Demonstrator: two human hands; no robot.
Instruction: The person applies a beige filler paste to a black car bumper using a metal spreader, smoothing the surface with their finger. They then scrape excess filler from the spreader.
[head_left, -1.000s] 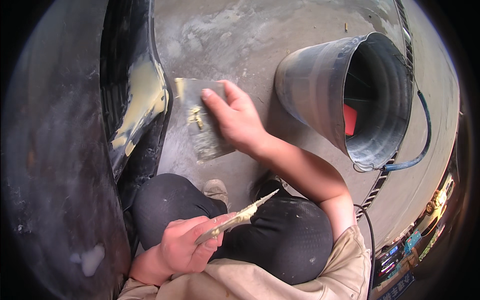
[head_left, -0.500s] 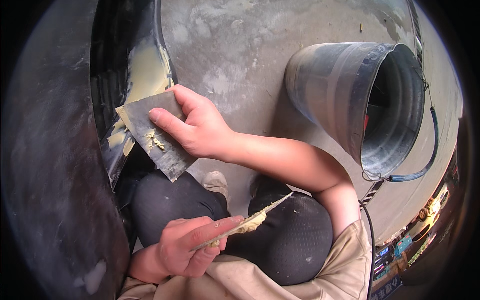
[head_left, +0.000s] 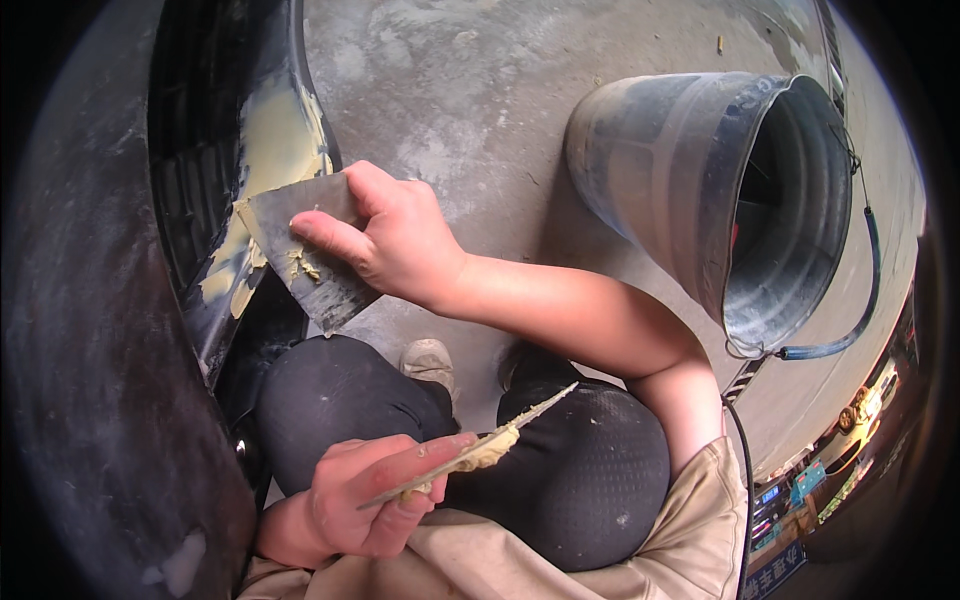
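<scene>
My right hand (head_left: 405, 235) grips a flat grey metal putty scraper (head_left: 315, 225), thumb on top. A lump of yellowish putty sits on the blade, and its left edge meets the putty-smeared dark car panel (head_left: 285, 140). Above the blade the putty layer (head_left: 270, 155) is broad; below it the smear is patchy. Low in front of my body, my left hand (head_left: 375, 495) pinches a thin putty board (head_left: 540, 408), seen nearly edge-on. A thick blob of putty (head_left: 488, 453) clings to its underside. Which fingers lie behind the board is partly hidden.
A dented metal bucket (head_left: 660, 160) lies on its side on the concrete floor (head_left: 450, 90) to the right, its handle (head_left: 875, 290) hanging out. The large dark curved body part (head_left: 90, 300) fills the left. My knees (head_left: 345, 400) are bent beneath my hands.
The view has shifted slightly, with the panel further left. My right hand and scraper have moved a little against the panel, and the putty below the blade shows broader. My left hand barely moves.
</scene>
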